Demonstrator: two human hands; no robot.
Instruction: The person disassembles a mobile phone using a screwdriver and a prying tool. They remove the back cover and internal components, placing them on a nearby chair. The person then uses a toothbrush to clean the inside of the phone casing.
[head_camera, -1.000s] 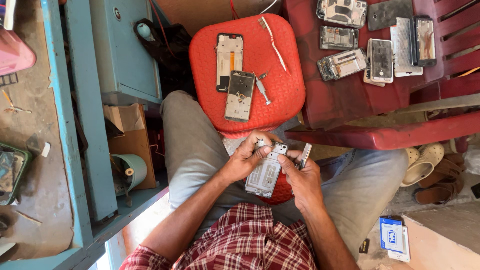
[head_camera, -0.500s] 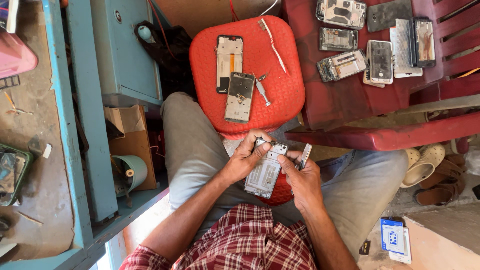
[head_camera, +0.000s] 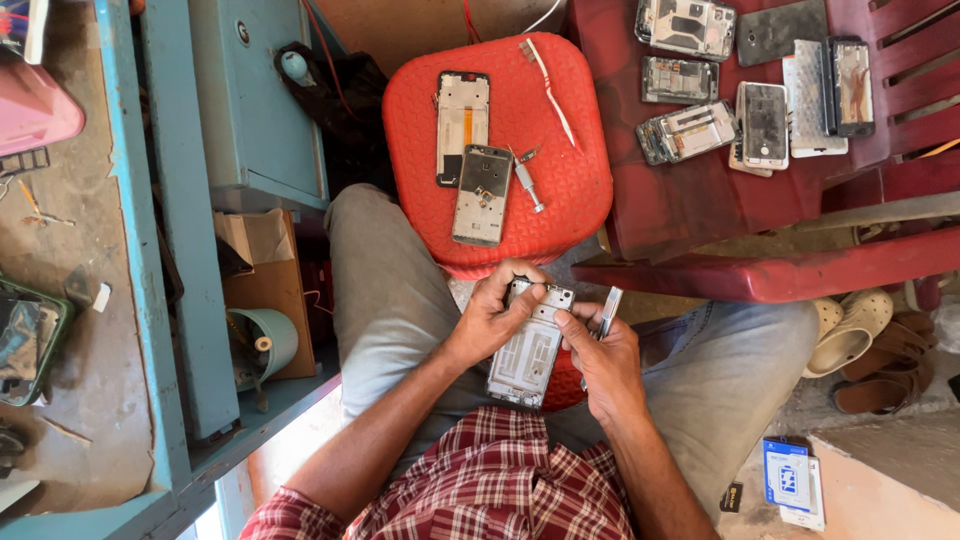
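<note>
I sit with an opened phone body (head_camera: 527, 350) held over my lap. My left hand (head_camera: 497, 312) grips its top left edge, thumb on the upper rim. My right hand (head_camera: 603, 362) holds its right side and also pinches a slim metal tool (head_camera: 609, 310) that sticks up between the fingers. In front of my knees stands a red stool (head_camera: 560, 190) carrying a phone frame (head_camera: 461, 125), a grey phone back panel (head_camera: 483, 195), a small screwdriver (head_camera: 527, 182) and a white toothbrush (head_camera: 548, 88).
A red plastic chair (head_camera: 700, 230) at the right holds several dismantled phones (head_camera: 755, 85). A blue workbench (head_camera: 170, 300) runs down the left, with a cardboard box (head_camera: 262, 290) and a green cup (head_camera: 268, 340) under it. Sandals (head_camera: 860, 340) and a small blue box (head_camera: 790, 480) lie on the floor.
</note>
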